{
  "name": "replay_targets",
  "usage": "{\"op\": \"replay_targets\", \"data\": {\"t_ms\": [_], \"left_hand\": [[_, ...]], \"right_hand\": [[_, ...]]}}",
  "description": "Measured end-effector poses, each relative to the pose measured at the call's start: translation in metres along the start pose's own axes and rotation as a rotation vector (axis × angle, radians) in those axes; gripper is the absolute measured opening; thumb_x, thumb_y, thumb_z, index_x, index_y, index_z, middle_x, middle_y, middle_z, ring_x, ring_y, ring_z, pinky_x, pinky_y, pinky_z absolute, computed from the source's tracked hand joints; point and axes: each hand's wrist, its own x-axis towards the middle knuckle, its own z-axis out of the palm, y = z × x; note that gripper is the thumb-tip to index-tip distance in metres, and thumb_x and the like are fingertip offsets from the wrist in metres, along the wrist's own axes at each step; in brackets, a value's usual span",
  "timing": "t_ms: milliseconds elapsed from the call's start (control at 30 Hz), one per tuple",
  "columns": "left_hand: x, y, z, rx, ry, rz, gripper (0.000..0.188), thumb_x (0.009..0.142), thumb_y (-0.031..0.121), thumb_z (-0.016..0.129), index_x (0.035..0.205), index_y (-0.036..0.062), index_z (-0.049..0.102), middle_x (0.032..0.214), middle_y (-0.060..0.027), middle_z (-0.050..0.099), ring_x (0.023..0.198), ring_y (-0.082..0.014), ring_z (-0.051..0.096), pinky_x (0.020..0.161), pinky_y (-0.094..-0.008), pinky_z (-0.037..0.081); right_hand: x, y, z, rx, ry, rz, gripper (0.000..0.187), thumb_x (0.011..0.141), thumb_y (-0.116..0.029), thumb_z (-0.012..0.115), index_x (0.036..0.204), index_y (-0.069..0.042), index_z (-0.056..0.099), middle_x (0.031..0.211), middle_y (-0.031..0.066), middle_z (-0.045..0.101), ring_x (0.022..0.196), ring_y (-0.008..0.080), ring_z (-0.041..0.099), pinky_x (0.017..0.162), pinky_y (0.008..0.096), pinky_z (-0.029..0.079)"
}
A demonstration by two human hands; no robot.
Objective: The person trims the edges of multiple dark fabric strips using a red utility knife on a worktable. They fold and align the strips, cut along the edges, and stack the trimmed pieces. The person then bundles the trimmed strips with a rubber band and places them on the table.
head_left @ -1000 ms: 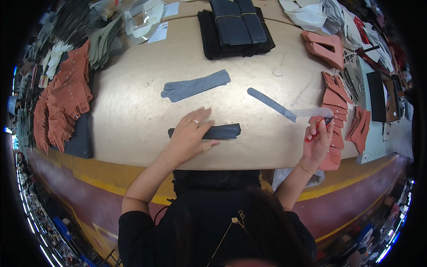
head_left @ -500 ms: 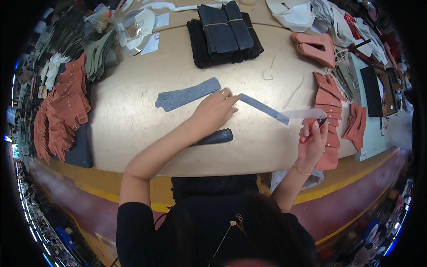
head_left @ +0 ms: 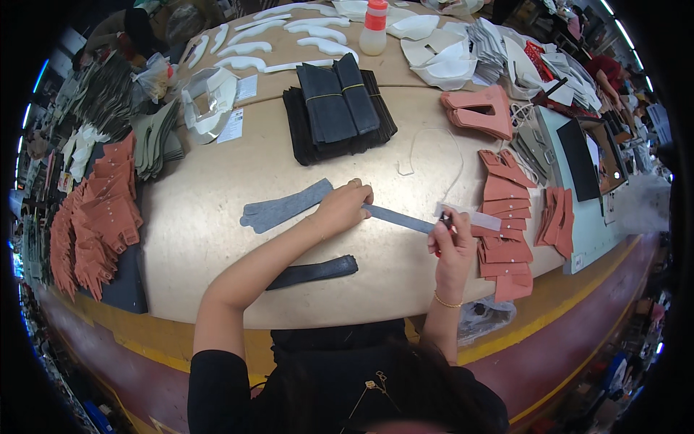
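My left hand (head_left: 347, 206) is closed, its fingertips pinching the left end of a narrow blue-grey strip (head_left: 399, 218) that slants down to the right. Beneath that wrist lies a wider blue-grey piece (head_left: 283, 207) with a notched left end. My right hand (head_left: 452, 242) is closed around a small red-and-black tool (head_left: 447, 220), mostly hidden by the fingers, at the right end of the strip. A translucent whitish strip (head_left: 477, 218) sticks out beside these fingers; whether they grip it I cannot tell. Nearer me lies a dark folded strip (head_left: 318, 271).
Banded dark pieces (head_left: 329, 108) are stacked at the back middle. Salmon pieces lie in a row (head_left: 506, 217) at right and a heap (head_left: 101, 210) at left. A bottle with a red top (head_left: 374, 29) stands far back near white curved pieces (head_left: 318, 32). Thin cord (head_left: 459, 166) curls behind my right hand.
My right hand has come left, closer to my left hand, and the translucent strip now juts out to its right. The left hand stays at the strip's left end. The view has shifted.
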Motion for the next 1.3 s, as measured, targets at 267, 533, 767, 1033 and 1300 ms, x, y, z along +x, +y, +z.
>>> {"op": "replay_targets", "data": {"t_ms": [267, 533, 767, 1033, 1300], "left_hand": [[-0.026, 0.013, -0.026, -0.924, 0.004, -0.277, 0.023, 0.087, 0.011, 0.065, 0.104, -0.0043, 0.064, 0.092, -0.0138, 0.069, 0.08, -0.0192, 0.068, 0.073, -0.0275, 0.054], [-0.093, 0.028, -0.03, -1.172, 0.374, -0.237, 0.028, 0.09, 0.007, 0.062, 0.115, -0.0068, 0.062, 0.095, -0.0119, 0.069, 0.088, -0.0136, 0.066, 0.076, -0.0238, 0.054], [-0.113, 0.029, -0.023, -1.13, 0.459, -0.231, 0.026, 0.091, 0.008, 0.062, 0.113, -0.0059, 0.063, 0.097, -0.0095, 0.07, 0.085, -0.0094, 0.063, 0.079, -0.0222, 0.051], [-0.114, 0.033, -0.014, -1.197, 0.589, -0.208, 0.024, 0.091, 0.007, 0.062, 0.112, -0.0056, 0.064, 0.096, -0.0089, 0.07, 0.085, -0.01, 0.064, 0.078, -0.0224, 0.051], [-0.116, 0.027, -0.01, -1.349, 0.659, -0.165, 0.022, 0.09, 0.008, 0.065, 0.109, -0.0039, 0.065, 0.095, -0.0088, 0.069, 0.085, -0.0122, 0.065, 0.079, -0.0235, 0.052]], "right_hand": [[-0.01, 0.014, 0.039, -0.276, -0.206, -0.023, 0.028, 0.086, 0.001, 0.062, 0.113, -0.004, 0.067, 0.08, 0.0021, 0.042, 0.063, 0.0088, 0.048, 0.056, 0.0209, 0.043], [-0.024, 0.011, 0.095, -0.467, -0.269, -0.312, 0.033, 0.083, 0.003, 0.065, 0.113, -0.011, 0.069, 0.076, 0.0046, 0.046, 0.057, 0.0123, 0.047, 0.051, 0.0261, 0.04], [-0.032, 0.007, 0.109, -0.486, -0.314, -0.353, 0.038, 0.081, 0.005, 0.067, 0.116, -0.01, 0.068, 0.075, 0.0031, 0.045, 0.06, 0.0103, 0.043, 0.053, 0.0244, 0.037], [-0.039, 0.014, 0.12, -0.54, -0.225, -0.402, 0.036, 0.081, 0.004, 0.067, 0.114, -0.01, 0.069, 0.073, 0.0039, 0.043, 0.058, 0.0126, 0.045, 0.053, 0.0262, 0.04], [-0.037, 0.02, 0.125, -0.266, -0.265, -0.19, 0.034, 0.082, 0.004, 0.066, 0.113, -0.009, 0.069, 0.074, 0.0016, 0.041, 0.062, 0.0105, 0.041, 0.054, 0.0234, 0.035]]}}
